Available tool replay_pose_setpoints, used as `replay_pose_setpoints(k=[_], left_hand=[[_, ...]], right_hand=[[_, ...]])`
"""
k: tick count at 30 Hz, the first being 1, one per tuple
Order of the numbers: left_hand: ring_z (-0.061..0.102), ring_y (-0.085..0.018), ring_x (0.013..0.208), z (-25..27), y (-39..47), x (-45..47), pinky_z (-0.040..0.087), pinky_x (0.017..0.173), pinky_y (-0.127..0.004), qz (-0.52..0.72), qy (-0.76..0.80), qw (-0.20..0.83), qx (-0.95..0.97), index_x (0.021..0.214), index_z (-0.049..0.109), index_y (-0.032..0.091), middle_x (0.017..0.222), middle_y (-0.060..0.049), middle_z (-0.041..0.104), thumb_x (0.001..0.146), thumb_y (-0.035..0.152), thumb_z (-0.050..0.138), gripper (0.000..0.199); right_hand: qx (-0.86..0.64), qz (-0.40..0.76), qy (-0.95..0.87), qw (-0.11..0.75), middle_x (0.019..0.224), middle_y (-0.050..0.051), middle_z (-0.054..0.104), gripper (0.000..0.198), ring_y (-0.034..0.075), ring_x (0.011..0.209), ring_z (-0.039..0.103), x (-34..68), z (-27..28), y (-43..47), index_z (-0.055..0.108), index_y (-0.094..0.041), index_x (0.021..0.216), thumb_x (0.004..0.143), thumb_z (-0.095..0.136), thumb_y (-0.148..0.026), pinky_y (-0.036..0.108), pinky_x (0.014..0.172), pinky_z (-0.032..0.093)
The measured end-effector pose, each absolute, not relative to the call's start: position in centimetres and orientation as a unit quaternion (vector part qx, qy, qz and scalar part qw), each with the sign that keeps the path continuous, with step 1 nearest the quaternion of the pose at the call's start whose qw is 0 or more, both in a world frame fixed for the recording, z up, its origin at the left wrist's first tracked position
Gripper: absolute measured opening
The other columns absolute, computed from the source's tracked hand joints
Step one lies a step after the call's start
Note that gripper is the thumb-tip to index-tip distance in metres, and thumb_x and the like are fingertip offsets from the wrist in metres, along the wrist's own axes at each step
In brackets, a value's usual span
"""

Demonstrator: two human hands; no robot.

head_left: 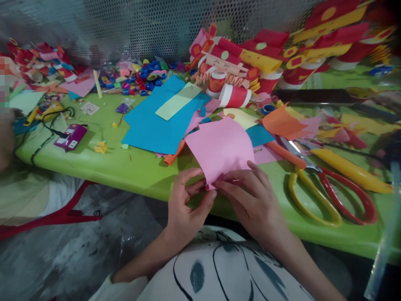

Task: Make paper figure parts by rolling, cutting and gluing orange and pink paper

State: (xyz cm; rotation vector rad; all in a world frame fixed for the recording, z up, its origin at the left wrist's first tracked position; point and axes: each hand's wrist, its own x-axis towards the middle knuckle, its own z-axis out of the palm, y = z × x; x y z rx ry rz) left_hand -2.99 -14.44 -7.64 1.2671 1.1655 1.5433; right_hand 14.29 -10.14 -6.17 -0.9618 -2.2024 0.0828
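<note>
A sheet of pink paper (223, 144) is held up at the table's front edge, its near edge curled into a small roll. My left hand (188, 205) pinches the left end of that roll between thumb and fingers. On the right part of the same edge, the fingers of my right hand (250, 194) press and grip the paper. Behind the sheet lie blue paper (156, 125) and a pale green strip (178, 101). To the right of my right hand rest large scissors (308, 167) with one yellow and one red handle loop.
Red paper cups (234, 96) with paper decorations stand at the back right. A pile of small colourful plastic pieces (144, 77) lies behind the blue paper. A purple device (70, 137) with a black cable sits at left, near another person's arm (6, 142). A yellow-handled tool (354, 169) lies beyond the scissors.
</note>
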Motion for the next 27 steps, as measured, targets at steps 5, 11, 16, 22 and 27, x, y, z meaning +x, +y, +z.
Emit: replay_pose_setpoints(k=[5,11,16,22,27], left_hand=[[0.072,-0.018,0.109,-7.4,-14.4,-3.3,0.064,0.093,-0.032,0.616,0.460,0.412,0.489,0.125,0.055,0.024,0.120,-0.009,0.067,0.098,0.015,0.063,0.030],[0.077,-0.018,0.101,-6.7,-13.9,-4.4,0.065,0.092,-0.031,0.567,0.461,0.486,0.479,0.121,0.062,0.021,0.111,-0.008,0.076,0.093,0.016,0.069,0.029],[0.078,-0.018,0.096,-5.9,-13.5,-5.8,0.065,0.090,-0.030,0.512,0.476,0.492,0.518,0.114,0.070,0.021,0.109,-0.006,0.079,0.090,0.016,0.074,0.025],[0.076,-0.016,0.098,-5.4,-13.1,-6.4,0.063,0.089,-0.029,0.454,0.481,0.296,0.689,0.115,0.075,0.025,0.108,-0.003,0.080,0.096,0.015,0.067,0.023],[0.076,-0.017,0.097,-5.8,-12.8,-6.1,0.063,0.086,-0.030,0.461,0.487,0.276,0.689,0.101,0.079,0.026,0.103,-0.004,0.081,0.094,0.015,0.068,0.017]], right_hand=[[-0.364,0.039,-0.861,0.352,0.097,0.008,0.075,0.017,0.023,0.091,0.070,14.3,-6.2,-10.0,0.072,-0.021,0.103,0.095,0.063,-0.009,0.061,0.108,0.048],[-0.361,0.041,-0.865,0.345,0.097,0.008,0.074,0.021,0.024,0.093,0.069,14.5,-5.9,-9.8,0.073,-0.023,0.104,0.094,0.063,-0.008,0.060,0.112,0.045],[-0.356,0.050,-0.865,0.349,0.096,0.005,0.074,0.026,0.021,0.090,0.068,14.5,-5.7,-10.0,0.072,-0.024,0.107,0.093,0.063,-0.004,0.061,0.117,0.039],[-0.364,0.050,-0.855,0.366,0.093,0.004,0.076,0.018,0.020,0.086,0.069,14.4,-5.6,-9.9,0.069,-0.023,0.109,0.096,0.065,-0.011,0.060,0.118,0.039],[-0.365,0.060,-0.850,0.376,0.095,0.004,0.077,0.020,0.021,0.088,0.071,14.3,-5.7,-9.8,0.069,-0.023,0.111,0.095,0.066,-0.012,0.060,0.117,0.042]])
